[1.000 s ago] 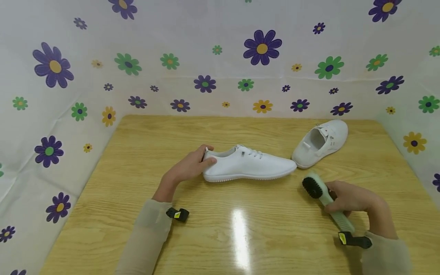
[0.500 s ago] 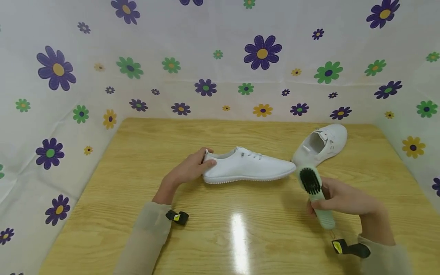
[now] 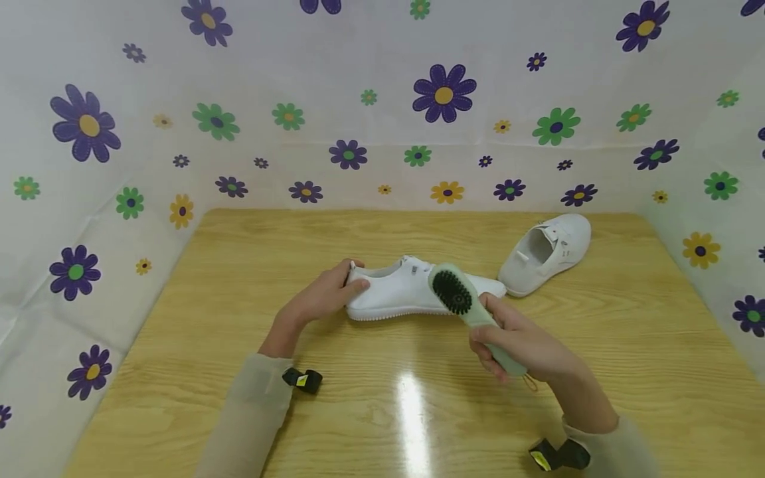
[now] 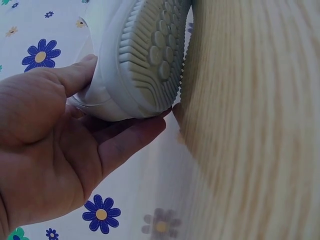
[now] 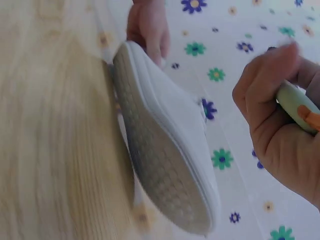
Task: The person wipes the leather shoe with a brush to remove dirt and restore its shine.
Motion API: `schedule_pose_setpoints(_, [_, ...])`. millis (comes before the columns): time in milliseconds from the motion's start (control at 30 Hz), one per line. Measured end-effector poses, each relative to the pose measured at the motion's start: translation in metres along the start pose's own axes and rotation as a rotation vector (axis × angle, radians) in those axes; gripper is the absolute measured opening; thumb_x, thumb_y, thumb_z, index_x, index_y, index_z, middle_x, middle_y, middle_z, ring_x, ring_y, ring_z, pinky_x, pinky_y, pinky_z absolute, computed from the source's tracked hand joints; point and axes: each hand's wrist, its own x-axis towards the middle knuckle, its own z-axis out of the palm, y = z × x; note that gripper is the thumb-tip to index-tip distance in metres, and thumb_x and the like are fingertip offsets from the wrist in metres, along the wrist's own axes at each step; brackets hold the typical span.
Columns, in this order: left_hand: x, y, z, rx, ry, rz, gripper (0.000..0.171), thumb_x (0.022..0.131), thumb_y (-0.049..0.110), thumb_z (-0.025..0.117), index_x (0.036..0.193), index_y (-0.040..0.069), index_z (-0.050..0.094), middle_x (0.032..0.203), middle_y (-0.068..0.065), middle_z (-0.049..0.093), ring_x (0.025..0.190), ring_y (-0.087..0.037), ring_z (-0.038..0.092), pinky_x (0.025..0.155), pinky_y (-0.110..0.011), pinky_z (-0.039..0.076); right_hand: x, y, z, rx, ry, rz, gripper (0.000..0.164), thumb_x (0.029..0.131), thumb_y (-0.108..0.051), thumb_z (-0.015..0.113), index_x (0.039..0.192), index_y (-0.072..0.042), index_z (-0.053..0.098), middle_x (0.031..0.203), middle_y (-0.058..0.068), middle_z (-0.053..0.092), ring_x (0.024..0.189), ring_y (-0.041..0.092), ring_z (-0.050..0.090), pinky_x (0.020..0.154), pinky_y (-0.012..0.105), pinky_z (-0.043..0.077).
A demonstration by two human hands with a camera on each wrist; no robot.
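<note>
My left hand (image 3: 319, 295) grips a white lace-up shoe (image 3: 385, 292) by its heel, thumb on the near side. In the left wrist view the shoe's ridged, studded sole (image 4: 160, 55) shows, turned partly to the side. Fingers curl behind the heel. My right hand (image 3: 526, 342) holds a pale green shoe brush (image 3: 502, 355) by its handle, black bristles (image 3: 452, 292) facing up toward the head camera. In the head view the brush head overlaps the shoe's front half. The right wrist view shows only the handle's end (image 5: 295, 105), with an orange cord loop.
A second white shoe (image 3: 562, 249) lies at the back right of the wooden table (image 3: 269, 245), close to the held shoe's toe. A white cloth with printed flowers (image 3: 382, 66) hangs behind the table and along both sides.
My right hand has carried the brush leftward from beside the toe to in front of the shoe, turning its bristles upward. The left hand keeps its grip on the heel.
</note>
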Motion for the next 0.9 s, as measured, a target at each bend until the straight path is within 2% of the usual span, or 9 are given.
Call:
schedule_pose_setpoints(200, [-0.002,-0.001,-0.002,-0.001,0.015,-0.002,0.051,0.106,0.034,0.047,0.144,0.001,0.039,0.126,-0.016,0.057,0.101,-0.024,0.053,0.087,-0.037,0.044,0.017,-0.008,0.021,-0.03,0.054,0.043,0.016,0.106,-0.014,0.042,0.112,0.0,0.035,0.068,0.004,0.043,0.048,0.01,0.039,0.04,0.023,0.036])
schedule_pose_setpoints(300, [-0.001,-0.002,-0.002,-0.006,0.013,-0.003,0.049,0.106,0.034,0.047,0.143,0.002,0.04,0.122,-0.015,0.058,0.1,-0.023,0.053,0.086,-0.036,0.043,0.024,-0.019,0.032,-0.132,0.158,0.081,0.029,0.107,-0.023,0.041,0.129,-0.004,0.035,0.069,0.004,0.04,0.051,0.011,0.035,0.044,0.023,0.032])
schedule_pose_setpoints(367, [0.0,-0.003,-0.002,-0.007,0.009,0.003,0.049,0.106,0.034,0.047,0.143,0.003,0.039,0.121,-0.014,0.057,0.1,-0.023,0.053,0.086,-0.036,0.043,0.027,-0.028,0.041,-0.222,0.226,0.083,0.04,0.108,-0.028,0.04,0.143,-0.013,0.029,0.075,0.005,0.043,0.055,0.014,0.035,0.049,0.024,0.031])
schedule_pose_setpoints(500, [0.004,-0.004,-0.001,-0.011,0.005,0.031,0.05,0.106,0.036,0.046,0.143,0.003,0.038,0.122,-0.014,0.058,0.102,-0.022,0.053,0.088,-0.036,0.044,0.034,-0.033,0.058,-0.48,0.37,0.004,0.053,0.108,-0.03,0.038,0.156,-0.027,0.015,0.103,0.012,0.054,0.072,0.021,0.048,0.063,0.033,0.042])
schedule_pose_setpoints(567, [0.005,-0.004,-0.001,-0.024,0.005,0.05,0.05,0.106,0.035,0.046,0.143,0.003,0.038,0.122,-0.015,0.058,0.101,-0.023,0.054,0.087,-0.037,0.044,0.041,-0.026,0.064,-0.691,0.452,-0.021,0.055,0.108,-0.029,0.038,0.158,-0.031,0.015,0.108,0.012,0.055,0.07,0.02,0.051,0.061,0.035,0.044])
schedule_pose_setpoints(700, [0.004,-0.005,-0.002,-0.041,-0.001,0.061,0.049,0.106,0.034,0.045,0.142,0.002,0.038,0.12,-0.015,0.059,0.098,-0.022,0.056,0.085,-0.036,0.045,0.056,0.002,0.073,-1.15,0.573,-0.061,0.054,0.106,-0.028,0.045,0.157,-0.033,0.028,0.096,0.013,0.052,0.051,0.013,0.045,0.043,0.029,0.039])
schedule_pose_setpoints(733, [0.004,-0.005,-0.002,-0.043,-0.002,0.056,0.049,0.106,0.034,0.045,0.143,0.002,0.039,0.12,-0.014,0.06,0.098,-0.022,0.056,0.085,-0.036,0.046,0.059,0.009,0.074,-1.234,0.583,-0.071,0.053,0.105,-0.027,0.047,0.155,-0.033,0.032,0.087,0.011,0.047,0.046,0.012,0.036,0.038,0.026,0.032])
schedule_pose_setpoints(800, [0.003,-0.006,-0.002,-0.046,-0.006,0.054,0.049,0.107,0.034,0.045,0.143,0.002,0.039,0.12,-0.014,0.06,0.097,-0.021,0.057,0.084,-0.035,0.047,0.064,0.021,0.078,-1.329,0.592,-0.1,0.052,0.103,-0.025,0.053,0.152,-0.034,0.038,0.083,0.011,0.045,0.047,0.011,0.035,0.036,0.023,0.028])
schedule_pose_setpoints(900, [0.002,-0.006,-0.001,-0.055,-0.013,0.061,0.048,0.107,0.033,0.045,0.142,0.001,0.038,0.118,-0.014,0.061,0.095,-0.02,0.058,0.082,-0.035,0.048,0.068,0.032,0.082,-1.382,0.562,-0.107,0.055,0.101,-0.021,0.057,0.151,-0.036,0.038,0.082,0.01,0.044,0.053,0.013,0.037,0.036,0.022,0.029])
